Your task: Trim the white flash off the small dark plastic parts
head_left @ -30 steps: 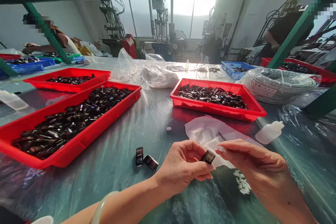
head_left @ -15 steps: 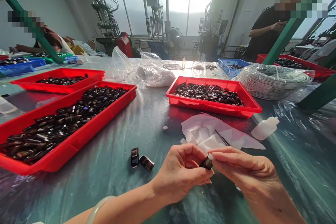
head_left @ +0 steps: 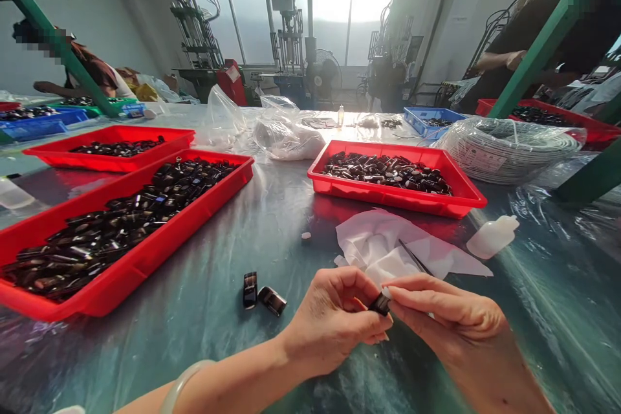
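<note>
My left hand [head_left: 334, 310] is closed, pinching a small glossy black plastic part [head_left: 380, 304] between thumb and fingers. My right hand [head_left: 456, 317] meets it from the right; its thumb and forefinger grip a small white piece [head_left: 386, 293] at the part's upper end. A thin dark pointed tool [head_left: 412, 255] sticks out behind the right hand, over a crumpled white cloth [head_left: 373, 239]; whether the hand holds it I cannot tell. Two more glossy black parts [head_left: 250, 290] lie on the table left of my hands. A small white oval piece [head_left: 306, 235] rests farther back.
Red trays full of black parts stand at the left [head_left: 213, 197], far left [head_left: 179, 136] and beyond the cloth [head_left: 398, 200]. A white squeeze bottle [head_left: 492, 237] lies at right, before a wrapped coil [head_left: 514, 155]. Green posts [head_left: 538, 45] frame the bench; people work at both sides.
Both hands stay almost in place, with the white piece still against the black part. The person at the back right has shifted to the right.
</note>
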Available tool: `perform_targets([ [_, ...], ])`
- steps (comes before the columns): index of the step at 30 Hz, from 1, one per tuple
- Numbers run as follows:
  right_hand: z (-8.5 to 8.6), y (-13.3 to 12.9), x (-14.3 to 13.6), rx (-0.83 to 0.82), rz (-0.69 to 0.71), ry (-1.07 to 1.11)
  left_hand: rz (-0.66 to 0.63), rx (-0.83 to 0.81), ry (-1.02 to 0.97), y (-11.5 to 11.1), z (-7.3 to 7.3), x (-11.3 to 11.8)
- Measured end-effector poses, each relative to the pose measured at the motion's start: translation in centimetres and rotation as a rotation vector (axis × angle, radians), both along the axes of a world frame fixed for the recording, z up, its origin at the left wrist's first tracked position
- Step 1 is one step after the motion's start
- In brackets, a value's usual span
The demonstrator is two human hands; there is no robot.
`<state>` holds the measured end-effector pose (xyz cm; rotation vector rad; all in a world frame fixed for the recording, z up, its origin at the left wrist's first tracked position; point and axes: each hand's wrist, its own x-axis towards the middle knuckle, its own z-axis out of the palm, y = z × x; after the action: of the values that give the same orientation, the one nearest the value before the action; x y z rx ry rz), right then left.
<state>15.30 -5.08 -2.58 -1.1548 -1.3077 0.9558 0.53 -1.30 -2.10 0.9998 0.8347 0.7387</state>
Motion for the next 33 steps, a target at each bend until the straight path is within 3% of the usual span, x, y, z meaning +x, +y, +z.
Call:
perform_targets([
  [6, -0.5, 0.2, 0.6, 0.021, 0.128, -0.044, -0.018, -0.019, -0.012, 0.0, 0.0, -0.1],
  [17, -0.3, 0.2, 0.7, 0.050, 0.175, -0.097, -0.025, -0.051, 0.024, -0.1, 0.3, 0.1],
  [23, -0.7, 0.1, 0.4, -0.017, 0.204, 0.003, -0.004, -0.058, 0.040, 0.1, 0.4, 0.0],
  [27, -0.1, 0.4, 0.5, -0.062, 0.250, 0.076, -0.012, -0.040, 0.042, 0.1, 0.6, 0.1],
  [30, 0.9, 0.7, 1.6, -0.072, 0.177, -0.066, -0.010, -0.054, 0.035, 0.2, 1.0, 0.2],
  [33, 1.7, 1.2, 3.4, -0.107, 0.037, -0.396, -0.002, -0.082, 0.076, 0.4, 1.3, 0.1],
])
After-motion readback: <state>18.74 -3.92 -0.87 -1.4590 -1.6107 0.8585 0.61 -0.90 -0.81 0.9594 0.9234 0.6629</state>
